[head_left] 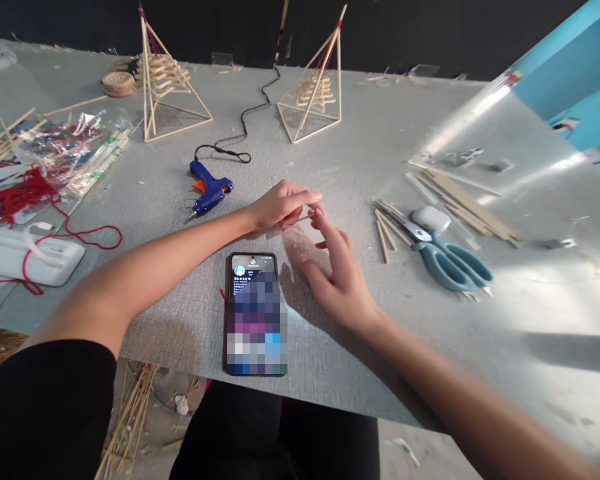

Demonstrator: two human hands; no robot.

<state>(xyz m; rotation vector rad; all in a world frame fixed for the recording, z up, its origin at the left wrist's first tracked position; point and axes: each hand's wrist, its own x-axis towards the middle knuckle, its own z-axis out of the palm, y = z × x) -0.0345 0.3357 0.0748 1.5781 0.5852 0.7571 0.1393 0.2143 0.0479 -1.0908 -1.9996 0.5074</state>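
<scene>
Over the middle of the table my left hand (287, 205) is closed, its fingers curled round a short thin wooden stick (305, 217). My right hand (337, 273) comes in from the right with its thumb spread away from the forefinger. Its forefinger tip meets the stick's end and the left fingertips; whether it grips anything there is hard to see. Just in front of my hands lies a phone (231, 313) with its screen lit and partly blurred. A blue glue gun (210, 189) rests on its side beyond my left forearm.
Two stick pyramids (150, 87) (340, 80) stand at the back. Scissors (450, 263), short sticks (383, 237), a white case (431, 218) and flat wooden strips (470, 203) lie right. Red yarn (17, 197), plastic packets (97, 163) and a white device (55, 257) crowd the left.
</scene>
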